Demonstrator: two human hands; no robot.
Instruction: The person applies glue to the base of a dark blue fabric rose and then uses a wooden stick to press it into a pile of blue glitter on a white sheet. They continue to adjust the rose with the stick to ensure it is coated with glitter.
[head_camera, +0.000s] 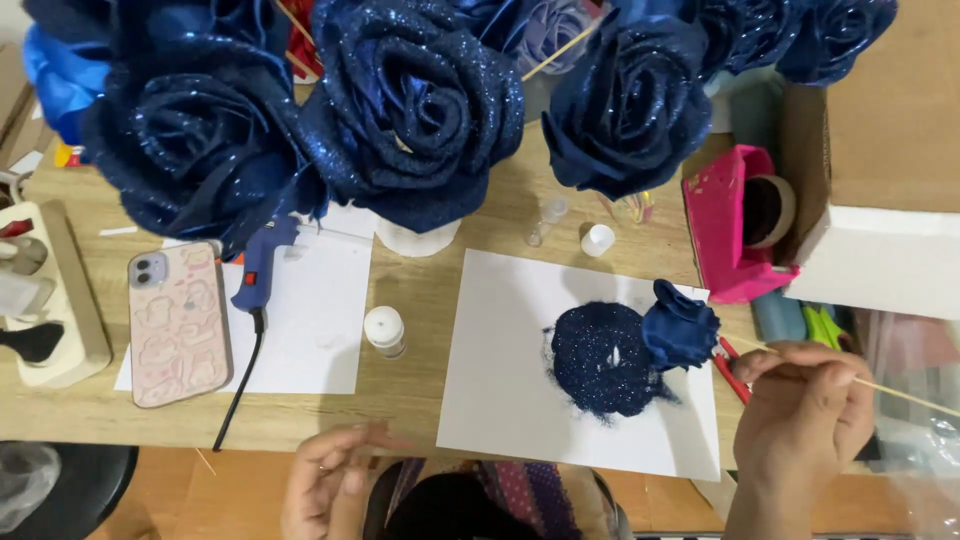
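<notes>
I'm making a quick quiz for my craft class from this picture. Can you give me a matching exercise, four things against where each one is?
Things:
1. small blue rose
2. phone
3. glitter pile
4. white-capped bottle

Places:
A. on the bare wood between the two white sheets
B. on a thin stick held by the right hand
C. in the middle of the right white sheet
D. face down at the left sheet's edge, beside the glue gun

Pairs: 1-B, 2-D, 3-C, 4-A

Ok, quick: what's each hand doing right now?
Left hand: open, empty, blurred, by the table edge.
Right hand: closed on the stick of a blue rose over the glitter.
</notes>
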